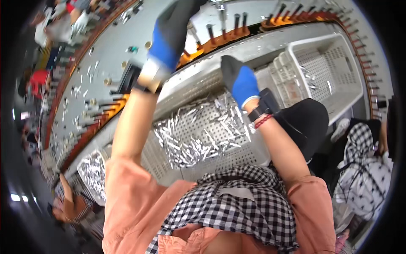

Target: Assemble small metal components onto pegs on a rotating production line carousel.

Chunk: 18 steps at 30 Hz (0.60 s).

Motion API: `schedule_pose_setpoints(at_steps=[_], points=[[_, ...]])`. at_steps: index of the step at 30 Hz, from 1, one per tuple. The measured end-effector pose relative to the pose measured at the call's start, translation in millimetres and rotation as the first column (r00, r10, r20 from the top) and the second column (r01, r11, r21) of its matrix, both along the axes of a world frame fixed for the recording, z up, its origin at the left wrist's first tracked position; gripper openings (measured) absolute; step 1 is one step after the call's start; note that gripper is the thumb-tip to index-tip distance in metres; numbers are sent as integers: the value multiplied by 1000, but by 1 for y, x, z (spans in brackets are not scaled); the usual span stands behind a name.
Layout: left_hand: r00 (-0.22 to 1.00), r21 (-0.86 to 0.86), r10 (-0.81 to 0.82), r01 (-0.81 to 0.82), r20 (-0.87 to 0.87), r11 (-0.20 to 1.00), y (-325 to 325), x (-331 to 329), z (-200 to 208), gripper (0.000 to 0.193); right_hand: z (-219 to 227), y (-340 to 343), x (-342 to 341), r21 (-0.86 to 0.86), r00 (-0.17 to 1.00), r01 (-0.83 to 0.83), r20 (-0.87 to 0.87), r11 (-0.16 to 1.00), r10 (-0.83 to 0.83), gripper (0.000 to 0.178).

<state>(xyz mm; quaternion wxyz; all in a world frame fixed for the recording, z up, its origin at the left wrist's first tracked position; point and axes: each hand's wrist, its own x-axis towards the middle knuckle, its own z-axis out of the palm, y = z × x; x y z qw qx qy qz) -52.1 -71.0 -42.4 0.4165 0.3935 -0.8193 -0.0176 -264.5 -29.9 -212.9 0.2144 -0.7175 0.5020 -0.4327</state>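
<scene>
My left hand, in a blue and dark grey glove, reaches far forward over a line of orange holders with dark upright pegs. Motion smears its fingers near the top edge, so their grip does not show. A shiny metal piece stands on a peg just right of them. My right hand, gloved alike, is at the far rim of a white perforated crate. Its fingers are drawn together; anything inside them is hidden. Many small silvery metal parts lie in that crate, below my hands.
Another white crate stands to the right, with a few metal parts inside. At the left is a crate full of shiny parts. Orange holders curve around a grey table with scattered pieces. Other people are at far left and right.
</scene>
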Motion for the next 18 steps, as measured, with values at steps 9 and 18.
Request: schedule_pose_setpoints(at_steps=[9, 18], points=[[959, 654, 201, -23, -199, 756, -13, -51, 20, 58, 16, -5, 19, 199, 969, -101, 243, 975, 51, 31], [979, 938, -143, 181, -144, 295, 164, 63, -54, 31, 47, -68, 103, 598, 620, -557, -163, 577, 767, 39]])
